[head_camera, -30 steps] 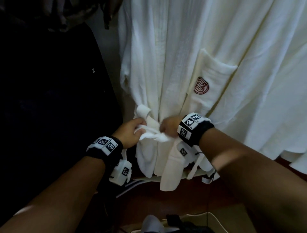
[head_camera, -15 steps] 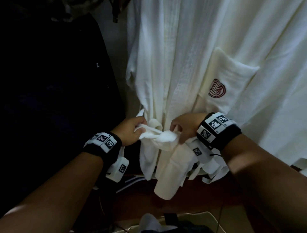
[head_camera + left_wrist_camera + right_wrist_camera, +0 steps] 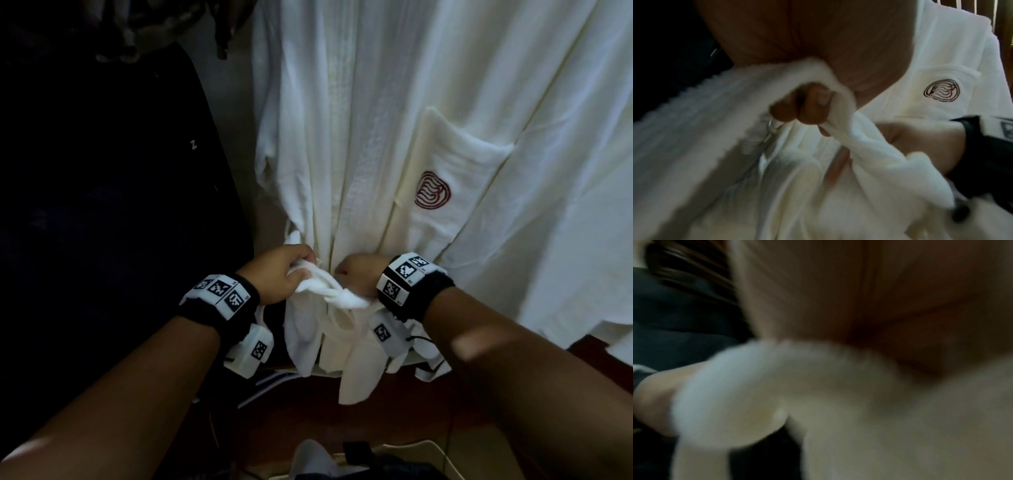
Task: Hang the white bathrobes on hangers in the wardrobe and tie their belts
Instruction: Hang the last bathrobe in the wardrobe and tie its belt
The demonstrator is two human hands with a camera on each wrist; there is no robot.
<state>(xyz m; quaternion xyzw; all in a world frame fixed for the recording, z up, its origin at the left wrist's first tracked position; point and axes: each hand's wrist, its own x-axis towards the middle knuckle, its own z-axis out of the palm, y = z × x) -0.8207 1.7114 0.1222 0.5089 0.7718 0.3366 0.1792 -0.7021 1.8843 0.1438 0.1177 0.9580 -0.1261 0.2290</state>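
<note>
A white bathrobe (image 3: 342, 137) hangs in the wardrobe, its chest pocket (image 3: 455, 178) bearing a red swirl logo (image 3: 432, 189). Its white belt (image 3: 329, 291) is crossed into a knot at waist height. My left hand (image 3: 281, 274) grips one belt strand left of the knot; in the left wrist view its curled fingers (image 3: 807, 110) clutch the cloth (image 3: 859, 142). My right hand (image 3: 359, 277) grips the other strand right of the knot. The right wrist view is blurred; white belt cloth (image 3: 756, 386) fills it. Loose belt ends (image 3: 359, 373) hang below the hands.
A dark garment (image 3: 120, 205) hangs to the left of the robe. More white robe fabric (image 3: 565, 205) hangs on the right. Below are a reddish-brown wardrobe floor (image 3: 394, 421) and dark and white items (image 3: 342, 462) at the bottom edge.
Both hands have stayed on the belt and drawn closer to the robe's front, the knot between them bunching tighter. The view has shifted, so the pocket sits further right.
</note>
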